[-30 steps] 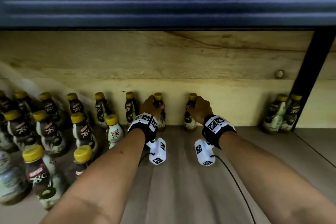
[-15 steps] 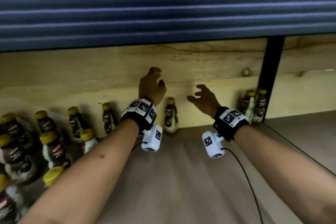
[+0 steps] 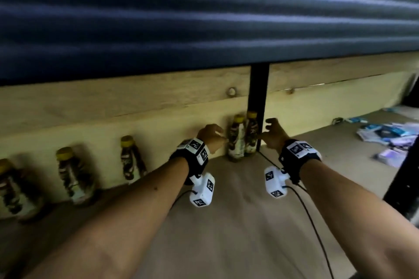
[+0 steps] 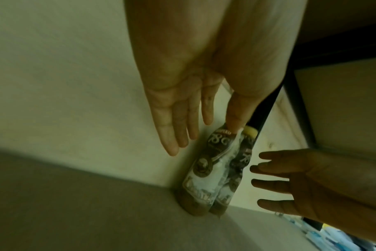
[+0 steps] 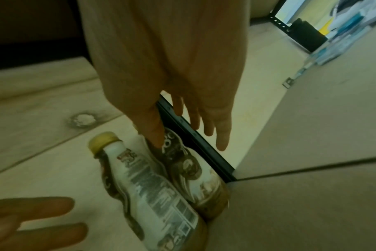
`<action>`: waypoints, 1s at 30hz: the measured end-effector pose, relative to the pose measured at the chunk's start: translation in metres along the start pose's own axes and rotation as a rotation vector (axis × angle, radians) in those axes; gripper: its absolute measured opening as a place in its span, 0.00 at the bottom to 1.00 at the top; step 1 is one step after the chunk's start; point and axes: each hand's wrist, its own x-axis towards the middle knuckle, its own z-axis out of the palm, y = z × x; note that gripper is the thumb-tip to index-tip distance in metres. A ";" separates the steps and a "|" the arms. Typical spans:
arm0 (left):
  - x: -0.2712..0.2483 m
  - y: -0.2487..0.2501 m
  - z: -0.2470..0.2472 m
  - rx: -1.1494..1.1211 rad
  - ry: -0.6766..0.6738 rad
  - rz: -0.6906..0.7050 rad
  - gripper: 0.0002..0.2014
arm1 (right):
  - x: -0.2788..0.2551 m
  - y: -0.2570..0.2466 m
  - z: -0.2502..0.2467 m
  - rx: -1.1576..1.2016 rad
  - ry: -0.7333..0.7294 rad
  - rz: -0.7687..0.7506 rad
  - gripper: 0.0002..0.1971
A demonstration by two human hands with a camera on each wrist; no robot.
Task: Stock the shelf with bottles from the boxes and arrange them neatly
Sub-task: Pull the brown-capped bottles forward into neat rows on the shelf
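Observation:
Two brown-and-white bottles with yellow caps (image 3: 235,140) (image 3: 251,136) stand together at the back of the wooden shelf (image 3: 226,222), against the black post (image 3: 258,97). My left hand (image 3: 212,137) is just left of the pair, fingers straight, holding nothing. In the left wrist view its thumb (image 4: 236,117) overlaps the near bottle (image 4: 206,169); I cannot tell if it touches. My right hand (image 3: 273,133) hovers just right of the pair with spread fingers and is empty. From the right wrist its thumb (image 5: 152,134) lies over the right bottle (image 5: 191,169).
Three more bottles (image 3: 130,158) (image 3: 72,176) (image 3: 11,190) stand spaced along the wooden back board (image 3: 136,106) to the left. A dark ribbed surface (image 3: 204,18) hangs overhead. Blue and white packets (image 3: 390,133) lie in the bay beyond the post.
Both hands let go of the two bottles they held against the back board. They moved right to the pair by the black post, and the view swung right with them.

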 end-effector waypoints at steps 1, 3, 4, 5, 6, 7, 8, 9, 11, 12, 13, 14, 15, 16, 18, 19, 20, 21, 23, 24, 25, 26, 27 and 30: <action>0.005 0.003 0.009 -0.003 -0.046 -0.018 0.17 | 0.004 0.002 0.005 -0.017 -0.009 -0.011 0.34; 0.012 0.007 0.022 -0.020 -0.109 -0.024 0.16 | 0.013 0.005 0.016 -0.099 0.014 -0.101 0.31; 0.013 0.008 0.026 -0.034 -0.133 -0.024 0.16 | 0.019 0.008 0.022 -0.161 0.016 -0.133 0.31; 0.017 0.006 0.030 -0.055 -0.144 -0.025 0.16 | 0.023 0.008 0.025 -0.240 0.006 -0.149 0.32; 0.019 0.004 0.031 -0.083 -0.148 -0.044 0.16 | 0.026 0.008 0.028 -0.335 -0.019 -0.147 0.30; 0.021 0.001 0.032 -0.123 -0.147 -0.063 0.18 | 0.026 0.006 0.030 -0.406 -0.042 -0.132 0.25; 0.021 -0.002 0.032 -0.160 -0.141 -0.084 0.20 | 0.024 0.003 0.032 -0.422 -0.062 -0.122 0.19; 0.022 -0.006 0.030 -0.191 -0.135 -0.084 0.20 | 0.021 0.001 0.035 -0.408 -0.085 -0.122 0.13; 0.017 -0.013 0.024 -0.194 -0.112 -0.060 0.21 | 0.015 -0.003 0.039 -0.420 -0.134 -0.134 0.10; 0.012 -0.017 0.020 -0.168 -0.082 -0.039 0.21 | 0.010 -0.006 0.042 -0.433 -0.184 -0.153 0.14; 0.009 -0.023 0.016 -0.140 -0.038 -0.017 0.21 | 0.006 -0.007 0.046 -0.438 -0.238 -0.166 0.20; 0.003 -0.027 0.010 -0.100 0.008 -0.018 0.21 | -0.001 -0.009 0.051 -0.432 -0.284 -0.173 0.27; -0.003 -0.034 0.004 -0.059 0.049 -0.018 0.19 | -0.009 -0.012 0.056 -0.423 -0.317 -0.199 0.32; -0.012 -0.040 -0.004 -0.019 0.075 -0.028 0.18 | -0.018 -0.014 0.062 -0.423 -0.345 -0.229 0.33; -0.034 -0.054 -0.019 0.011 0.098 -0.033 0.21 | -0.041 -0.022 0.074 -0.437 -0.397 -0.292 0.29; -0.047 -0.061 -0.027 0.012 0.102 -0.023 0.23 | -0.051 -0.025 0.080 -0.436 -0.427 -0.314 0.26; -0.062 -0.067 -0.035 0.006 0.097 -0.024 0.24 | -0.063 -0.031 0.085 -0.433 -0.457 -0.326 0.24; -0.075 -0.075 -0.042 -0.008 0.095 -0.031 0.24 | -0.074 -0.035 0.091 -0.425 -0.489 -0.338 0.23; -0.103 -0.089 -0.056 -0.062 0.084 -0.058 0.20 | -0.095 -0.044 0.103 -0.386 -0.560 -0.358 0.21; -0.118 -0.095 -0.063 -0.096 0.075 -0.064 0.18 | -0.105 -0.049 0.111 -0.356 -0.595 -0.362 0.20; -0.132 -0.101 -0.068 -0.135 0.084 -0.065 0.19 | -0.117 -0.054 0.119 -0.323 -0.630 -0.375 0.19; -0.145 -0.108 -0.073 -0.177 0.105 -0.075 0.21 | -0.128 -0.060 0.129 -0.300 -0.659 -0.387 0.18; -0.156 -0.116 -0.078 -0.227 0.143 -0.089 0.23 | -0.138 -0.064 0.139 -0.276 -0.684 -0.405 0.16; -0.190 -0.134 -0.096 -0.308 0.275 -0.163 0.21 | -0.164 -0.077 0.169 -0.259 -0.712 -0.447 0.16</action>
